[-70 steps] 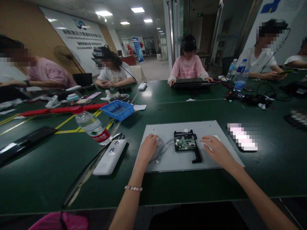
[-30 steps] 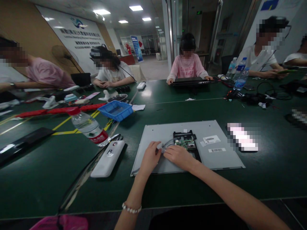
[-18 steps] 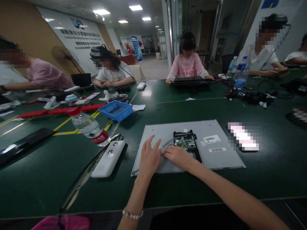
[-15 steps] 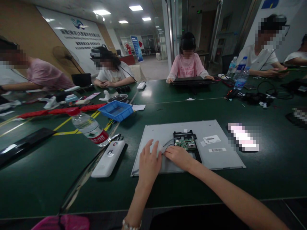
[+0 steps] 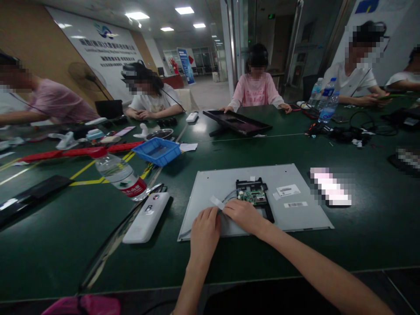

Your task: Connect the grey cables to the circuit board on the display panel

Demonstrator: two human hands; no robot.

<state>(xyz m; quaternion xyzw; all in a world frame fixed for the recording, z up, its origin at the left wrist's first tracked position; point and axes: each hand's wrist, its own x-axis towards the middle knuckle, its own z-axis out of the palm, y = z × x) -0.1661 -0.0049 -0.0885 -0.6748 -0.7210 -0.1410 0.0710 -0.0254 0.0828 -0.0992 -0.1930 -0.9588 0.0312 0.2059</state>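
Observation:
A flat grey display panel lies back side up on the green table. A black bracket with a green circuit board sits on it, and a thin grey cable leads left from the board. My right hand pinches the end of a translucent tape strip over the cable. Close beside it, my left hand is closed with bent fingers, its thumb near the tape; what its fingertips hold is hidden.
Left of the panel are a white power bank, a water bottle and a blue tray. A lit phone lies to the right. Across the table, a person in pink holds a black frame. Others sit around.
My left hand's raised fingers have come down and closed beside the right hand, leaving the tape strip in view. Across the table, the black frame has been tilted and shifted left.

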